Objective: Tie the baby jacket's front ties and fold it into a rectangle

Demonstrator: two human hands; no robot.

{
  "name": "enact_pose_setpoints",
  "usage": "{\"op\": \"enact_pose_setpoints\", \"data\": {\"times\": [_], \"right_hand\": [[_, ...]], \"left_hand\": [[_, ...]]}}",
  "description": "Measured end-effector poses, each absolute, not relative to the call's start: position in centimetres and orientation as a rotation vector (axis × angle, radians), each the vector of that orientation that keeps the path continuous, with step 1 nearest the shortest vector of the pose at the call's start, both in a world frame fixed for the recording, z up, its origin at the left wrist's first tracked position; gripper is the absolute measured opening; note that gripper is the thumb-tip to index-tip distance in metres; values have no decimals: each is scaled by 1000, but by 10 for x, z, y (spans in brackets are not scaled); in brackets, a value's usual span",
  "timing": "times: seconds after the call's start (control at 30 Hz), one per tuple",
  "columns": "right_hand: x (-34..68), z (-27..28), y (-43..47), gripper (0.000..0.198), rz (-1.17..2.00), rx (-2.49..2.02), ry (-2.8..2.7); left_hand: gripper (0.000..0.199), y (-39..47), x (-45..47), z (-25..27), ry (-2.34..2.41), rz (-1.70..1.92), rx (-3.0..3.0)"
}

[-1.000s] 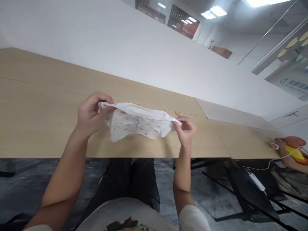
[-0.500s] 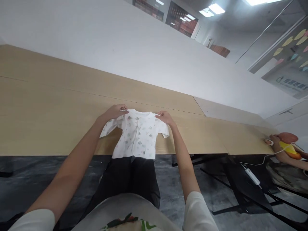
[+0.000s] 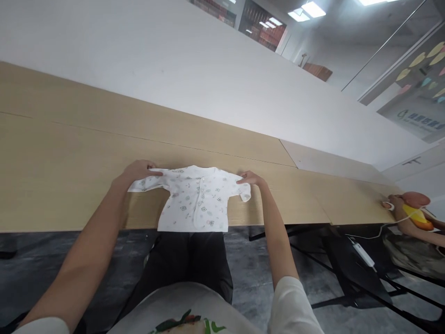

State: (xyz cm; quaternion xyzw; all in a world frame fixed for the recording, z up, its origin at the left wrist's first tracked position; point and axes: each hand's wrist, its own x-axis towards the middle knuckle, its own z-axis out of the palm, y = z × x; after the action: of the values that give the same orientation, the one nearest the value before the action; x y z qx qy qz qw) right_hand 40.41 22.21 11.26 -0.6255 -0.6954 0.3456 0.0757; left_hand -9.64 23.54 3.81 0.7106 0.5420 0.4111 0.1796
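Note:
A small white baby shirt [image 3: 198, 199] with a printed pattern and a front opening lies spread on the wooden table [image 3: 86, 162]. Its neckline points away from me, and its hem reaches the table's near edge. My left hand [image 3: 138, 170] pinches the upper edge of the sleeve on the left, which is stretched out sideways. On the other side, my right hand [image 3: 251, 178] has thumb and fingers closed on the right sleeve, whose cuff hangs folded downward. Fingertips of both hands are partly hidden behind the cloth.
A white wall [image 3: 167, 69] runs along the table's far side. At the far right another person's arm [image 3: 413, 229] rests by a red and yellow object [image 3: 417, 208] with a white cable. A black chair [image 3: 354, 273] holding a white power strip [image 3: 363, 254] stands below.
Both hands have slid outward from the shoulders onto the sleeves. The shirt now lies flatter and wider, its left sleeve straightened out.

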Motion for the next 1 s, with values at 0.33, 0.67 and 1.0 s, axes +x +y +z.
{"op": "enact_pose_setpoints", "data": {"times": [0.33, 0.67, 1.0], "right_hand": [[374, 109, 239, 31, -20, -2271, -2171], [260, 65, 196, 37, -138, -1820, -2513], [310, 50, 195, 47, 45, -2322, -1914]], "left_hand": [[35, 220, -14, 47, 1628, 913, 2351], [52, 211, 36, 15, 1788, 506, 2375], [55, 212, 12, 18, 1778, 446, 2370]]}}
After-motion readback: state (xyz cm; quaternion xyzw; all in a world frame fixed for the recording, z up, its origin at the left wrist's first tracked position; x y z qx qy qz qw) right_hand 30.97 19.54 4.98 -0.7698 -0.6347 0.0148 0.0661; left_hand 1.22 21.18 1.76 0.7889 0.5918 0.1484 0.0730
